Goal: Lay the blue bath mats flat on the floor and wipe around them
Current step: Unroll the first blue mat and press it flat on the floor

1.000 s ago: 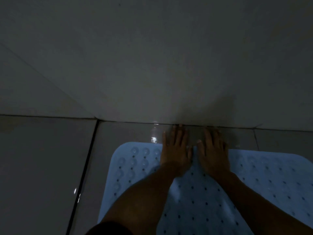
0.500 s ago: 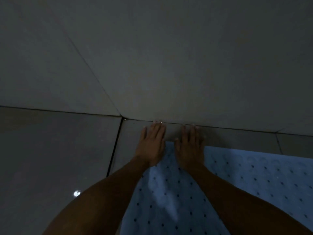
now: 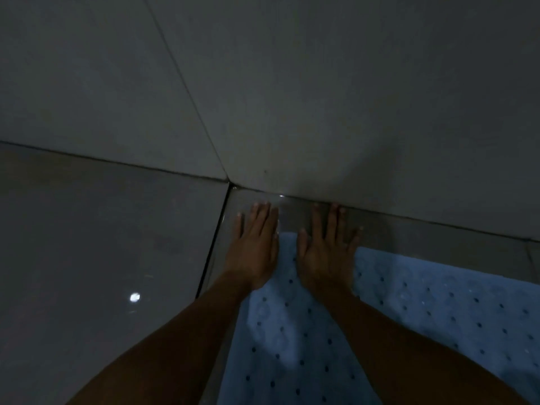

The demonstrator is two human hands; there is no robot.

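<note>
Two hands, left hand (image 3: 253, 249) and right hand (image 3: 327, 252), press flat with straight fingers (image 3: 333, 219) on a blue bath mat's (image 3: 438, 305) edge; dim light blurs the floor (image 3: 87, 258).

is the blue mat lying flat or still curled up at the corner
Flat, as far as shown: the blue mat lies spread on the floor, with the left hand and right hand pressing its far corner.

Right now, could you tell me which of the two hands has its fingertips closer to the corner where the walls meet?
The left hand: it lies flat just below that corner, beside the floor's dark grout line. The right hand lies farther along the wall, partly on the blue mat.
</note>
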